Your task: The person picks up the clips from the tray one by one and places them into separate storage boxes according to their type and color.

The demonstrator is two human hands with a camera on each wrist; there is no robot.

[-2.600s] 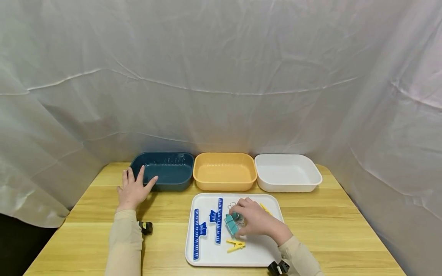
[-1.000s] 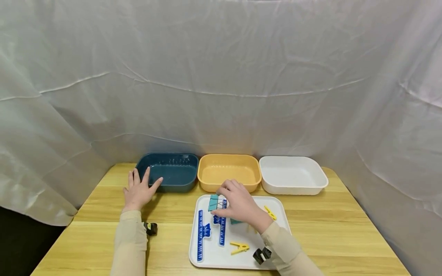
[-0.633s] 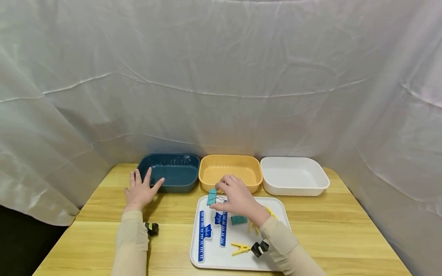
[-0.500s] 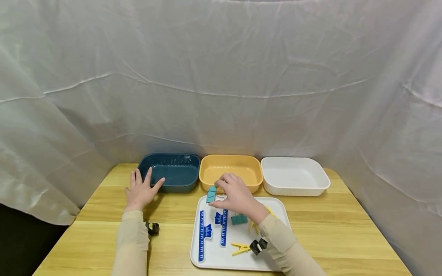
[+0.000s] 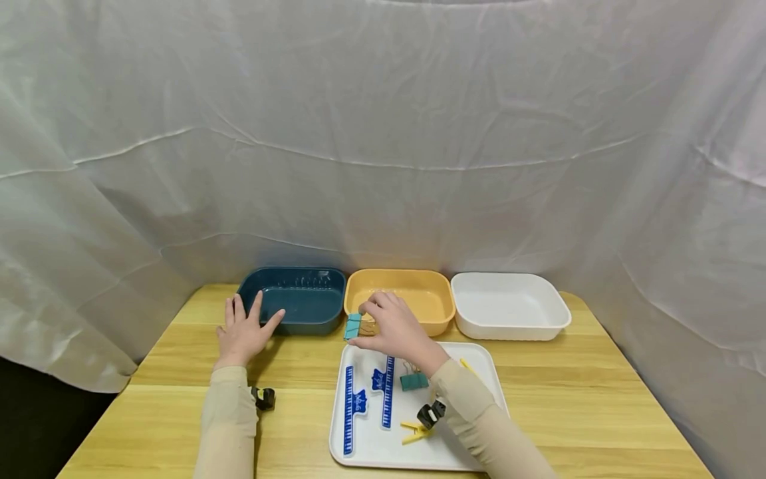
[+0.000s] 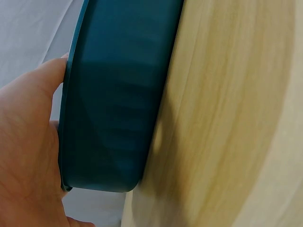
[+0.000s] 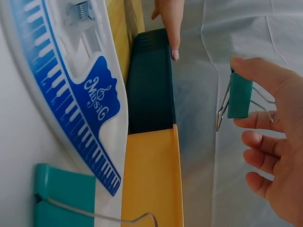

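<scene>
The held teal binder clip, at 8 o'clock from the yellow bin, could twist free and drop, since the right hand clamps it only between thumb and forefinger. The left hand, fingers spread apart, touches the dark blue bin at its 8 o'clock rim.

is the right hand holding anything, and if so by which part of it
The right hand holds a teal binder clip, pinched by opposite ends of its body.
</scene>
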